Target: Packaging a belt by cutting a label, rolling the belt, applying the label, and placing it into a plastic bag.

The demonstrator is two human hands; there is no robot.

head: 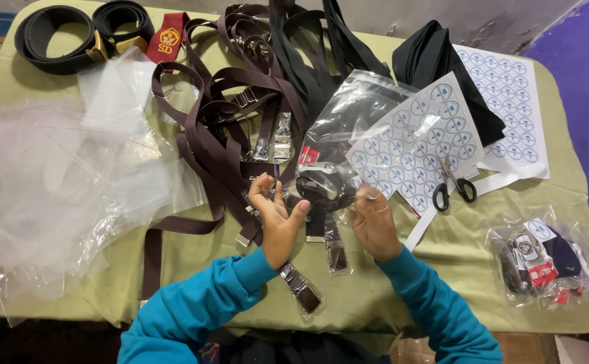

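Both arms wear long teal sleeves (soft knit, bunched in folds) ending at the wrists; left hand (pixel 275 214) and right hand (pixel 375 222) bare.

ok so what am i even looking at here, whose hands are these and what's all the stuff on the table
This is one picture from a camera worn on a person's head, looking down at their own two bare hands in teal sleeves. The left hand is open beside a rolled black belt in a clear bag, which the right hand grips at its edge. They work over a green-covered table. On it lie a tangle of brown straps, a heap of empty clear bags, sheets of round stickers, black-handled scissors, coiled black belts and a filled bag of finished packs.
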